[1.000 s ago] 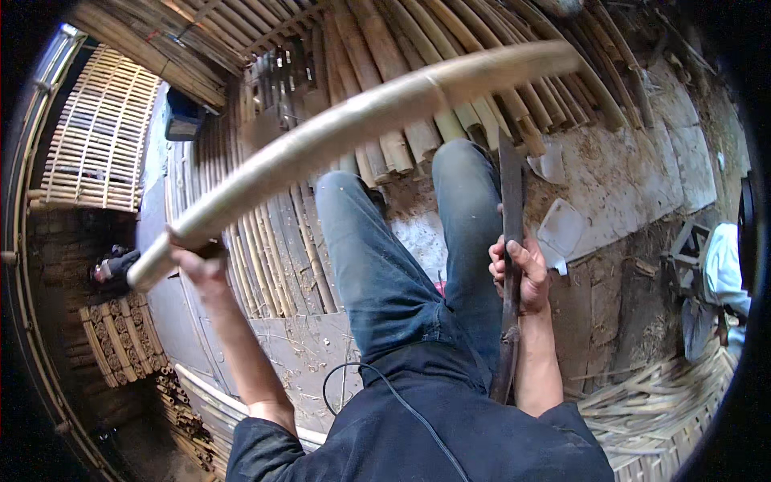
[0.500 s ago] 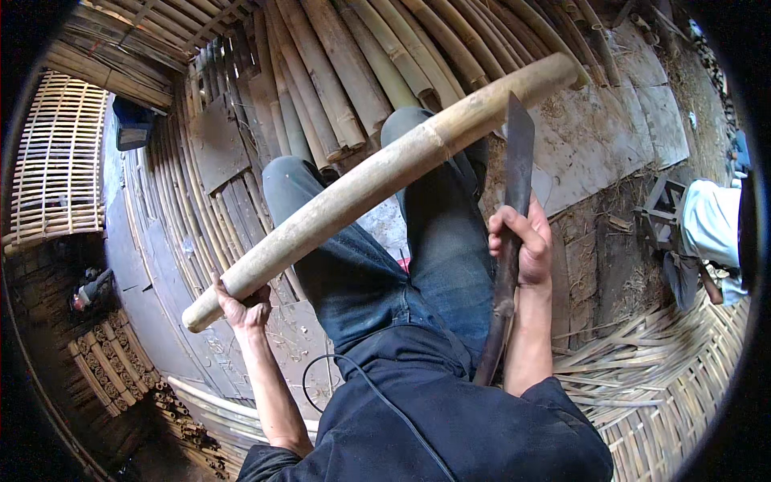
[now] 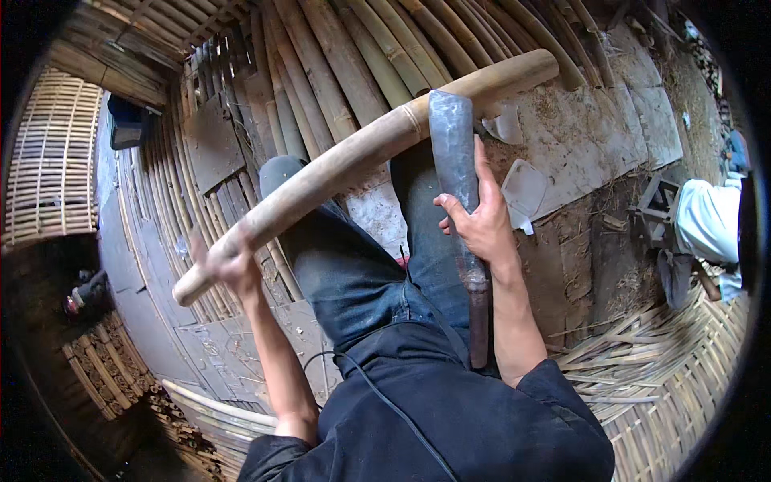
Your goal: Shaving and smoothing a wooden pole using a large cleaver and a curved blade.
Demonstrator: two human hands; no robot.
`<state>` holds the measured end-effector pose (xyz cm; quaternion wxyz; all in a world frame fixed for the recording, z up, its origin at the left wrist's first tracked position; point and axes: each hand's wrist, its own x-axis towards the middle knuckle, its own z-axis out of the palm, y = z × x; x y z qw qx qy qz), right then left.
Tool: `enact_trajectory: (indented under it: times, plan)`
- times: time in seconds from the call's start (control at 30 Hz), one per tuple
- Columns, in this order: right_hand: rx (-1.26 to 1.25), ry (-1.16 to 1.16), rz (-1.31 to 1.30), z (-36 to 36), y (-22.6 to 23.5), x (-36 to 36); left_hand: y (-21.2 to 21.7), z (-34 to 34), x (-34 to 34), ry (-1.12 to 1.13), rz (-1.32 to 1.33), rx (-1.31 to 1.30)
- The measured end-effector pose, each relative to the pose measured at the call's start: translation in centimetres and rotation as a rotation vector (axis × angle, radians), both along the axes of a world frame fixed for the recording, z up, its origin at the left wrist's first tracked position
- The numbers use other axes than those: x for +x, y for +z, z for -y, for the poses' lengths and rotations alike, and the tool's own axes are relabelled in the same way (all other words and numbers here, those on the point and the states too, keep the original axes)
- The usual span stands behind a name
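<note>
A thick bamboo pole [image 3: 345, 165] slants across above my legs, its near end at the left and its far end at the upper right. My left hand [image 3: 231, 267] is at the pole's near end, touching it. Motion smears its fingers, so how firmly they close is unclear. My right hand [image 3: 482, 229] is closed around the lower blade of a large chopping knife [image 3: 454, 136], its broad grey face turned up and its dark handle [image 3: 479, 329] pointing toward my body. The blade's tip overlaps the pole in view; whether they touch I cannot tell.
Bamboo poles [image 3: 345, 64] lie in a row ahead. Left stands a slatted bamboo panel [image 3: 56, 157], with bundled bamboo pieces [image 3: 100, 369] below. A white plastic piece [image 3: 524, 191] lies to the right. Woven bamboo strips [image 3: 675, 386] spread at lower right; another person [image 3: 707, 225] sits beyond.
The knife has turned from edge-on to flat and shifted left with my right hand. The pole has moved slightly left and up. My left hand has moved up and blurred.
</note>
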<state>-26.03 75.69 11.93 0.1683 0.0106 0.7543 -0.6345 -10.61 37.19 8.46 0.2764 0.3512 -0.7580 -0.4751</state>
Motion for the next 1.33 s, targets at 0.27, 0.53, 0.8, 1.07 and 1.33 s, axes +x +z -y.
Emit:
enact_trajectory:
  times: [0.27, 0.53, 0.8, 1.07, 1.33]
  plan:
    - [0.04, 0.078, 0.009, 0.9, 0.6, 0.9, 2.7, -5.8, -16.6, -0.93, 0.77, -0.562]
    - [0.104, -0.025, 0.002, -0.3, 2.8, 0.9, 4.7, -5.9, -11.0, -1.115, 0.727, -0.266]
    - [0.222, 0.068, -0.146, 1.0, 0.0, -1.3, 2.6, -10.9, -11.3, -0.877, 0.627, -0.688]
    - [0.379, -0.022, -0.355, -3.2, -0.3, -5.7, 4.7, -10.2, -13.5, -0.982, 0.888, -0.512]
    - [0.345, 0.094, -0.198, 2.9, -0.1, -2.5, 4.8, -10.6, -14.3, -1.025, 0.909, -0.411]
